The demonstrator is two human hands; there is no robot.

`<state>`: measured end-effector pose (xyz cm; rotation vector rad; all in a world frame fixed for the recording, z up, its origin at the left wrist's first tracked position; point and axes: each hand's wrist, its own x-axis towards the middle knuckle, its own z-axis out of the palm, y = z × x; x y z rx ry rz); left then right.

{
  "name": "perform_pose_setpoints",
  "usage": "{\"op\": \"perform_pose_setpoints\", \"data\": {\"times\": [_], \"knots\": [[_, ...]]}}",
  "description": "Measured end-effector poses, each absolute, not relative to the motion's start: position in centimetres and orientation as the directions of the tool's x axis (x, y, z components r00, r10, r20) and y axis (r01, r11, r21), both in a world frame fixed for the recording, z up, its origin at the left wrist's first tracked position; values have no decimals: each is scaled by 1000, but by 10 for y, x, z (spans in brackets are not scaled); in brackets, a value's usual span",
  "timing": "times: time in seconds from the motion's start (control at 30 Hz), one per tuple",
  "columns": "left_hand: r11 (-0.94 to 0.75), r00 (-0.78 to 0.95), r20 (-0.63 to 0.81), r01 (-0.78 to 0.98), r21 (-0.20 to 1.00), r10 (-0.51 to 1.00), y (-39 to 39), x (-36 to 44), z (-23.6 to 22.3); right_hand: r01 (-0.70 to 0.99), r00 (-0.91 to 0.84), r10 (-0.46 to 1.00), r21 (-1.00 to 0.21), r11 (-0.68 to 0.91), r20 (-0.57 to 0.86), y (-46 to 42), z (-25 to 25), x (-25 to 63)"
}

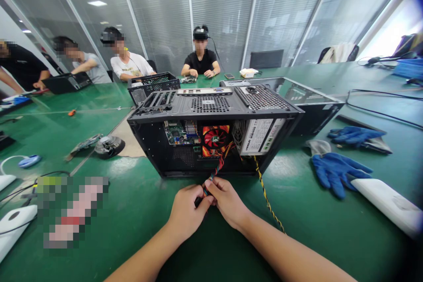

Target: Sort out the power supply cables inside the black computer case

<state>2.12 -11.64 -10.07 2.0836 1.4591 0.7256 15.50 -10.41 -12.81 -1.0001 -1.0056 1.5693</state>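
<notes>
In front of me a black computer case stands with its side open. Inside show a motherboard, a red and black cooling fan and a power supply with a white label. A bundle of coloured cables comes out over the lower edge. My left hand and my right hand meet on this bundle just outside the case, both with fingers closed around it. The cable end is partly hidden by the fingers. A yellow and black twisted cable hangs out to the right.
Blue work gloves and a white device lie on the green table at right. A CPU cooler sits at left. Behind stand another case and a large panel. Several people sit across the table.
</notes>
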Motion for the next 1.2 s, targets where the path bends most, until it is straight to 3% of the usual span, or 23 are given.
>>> {"op": "perform_pose_setpoints", "data": {"times": [0.13, 0.37, 0.7, 1.2], "knots": [[-303, 275, 149, 687, 660, 950, -117, 22, -99, -297, -172, 976, -938, -178, -131, -104, -129, 155], [-252, 323, 60, 594, 764, 945, -120, 23, -94, -310, -172, 976, -932, -185, -137, -105, -131, 154], [-305, 260, 167, 702, 644, 951, -118, 23, -101, -319, -167, 975, -928, -194, -147, -104, -128, 154], [-295, 274, 138, 692, 659, 952, -118, 22, -101, -306, -157, 977, -933, -187, -144, -104, -129, 154]]}}
